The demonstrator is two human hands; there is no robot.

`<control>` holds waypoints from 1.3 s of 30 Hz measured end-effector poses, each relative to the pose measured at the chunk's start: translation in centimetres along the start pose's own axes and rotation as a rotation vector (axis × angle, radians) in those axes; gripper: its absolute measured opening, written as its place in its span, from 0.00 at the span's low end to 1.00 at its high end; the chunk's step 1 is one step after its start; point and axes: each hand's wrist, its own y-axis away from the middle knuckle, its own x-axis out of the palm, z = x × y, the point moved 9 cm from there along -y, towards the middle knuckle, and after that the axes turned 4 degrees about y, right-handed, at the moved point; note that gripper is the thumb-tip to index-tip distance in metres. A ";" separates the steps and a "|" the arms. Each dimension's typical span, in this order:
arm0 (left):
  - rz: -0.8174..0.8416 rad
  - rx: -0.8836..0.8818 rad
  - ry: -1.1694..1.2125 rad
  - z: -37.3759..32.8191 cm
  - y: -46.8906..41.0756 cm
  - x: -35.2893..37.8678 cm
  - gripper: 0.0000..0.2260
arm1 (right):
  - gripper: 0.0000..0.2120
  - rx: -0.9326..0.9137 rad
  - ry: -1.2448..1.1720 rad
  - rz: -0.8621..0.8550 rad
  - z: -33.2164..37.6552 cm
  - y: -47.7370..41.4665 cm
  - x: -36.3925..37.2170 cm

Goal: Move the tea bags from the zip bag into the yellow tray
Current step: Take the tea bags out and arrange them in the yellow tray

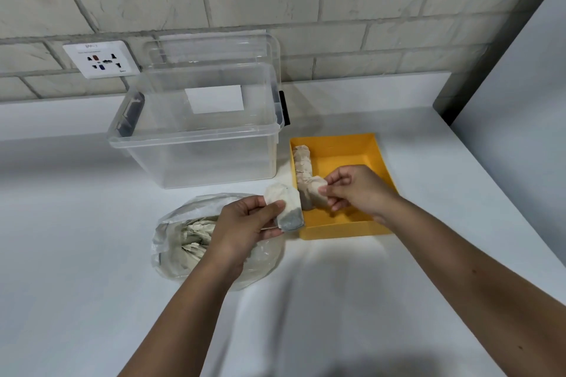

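Observation:
A clear zip bag (171, 242) lies open on the white counter and holds several pale tea bags (196, 236). Over its right side my left hand (245, 223) pinches a tea bag (286, 208) between thumb and fingers, just left of the yellow tray (346, 147). Inside the tray, a row of tea bags (303, 165) lines the left wall. My right hand (355, 190) is over the tray's near half and pinches the nearest tea bag of that row (312, 188).
A clear plastic storage box (196, 144) stands behind the zip bag, its lid (214, 49) leaning against the brick wall. A wall socket (101, 60) is at the back left. The counter's right edge runs diagonally past the tray.

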 end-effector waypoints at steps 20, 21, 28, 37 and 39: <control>0.021 -0.040 -0.054 1.6 -0.6 0.2 0.08 | 0.15 0.011 0.131 -0.076 -0.5 -2.0 1.0; 0.015 -0.037 -0.052 1.5 -0.6 0.1 0.08 | 0.14 -0.036 0.124 -0.120 0.4 -1.4 0.4; 0.026 -0.028 -0.012 1.0 -0.5 0.7 0.07 | 0.15 -0.132 0.022 0.066 3.2 3.0 2.6; 0.077 -0.024 0.058 -0.1 0.5 1.4 0.07 | 0.03 -0.172 -0.091 0.066 3.5 3.7 2.4; 0.078 -0.022 0.062 0.0 0.5 1.4 0.06 | 0.03 -0.177 -0.111 0.062 3.6 3.7 2.4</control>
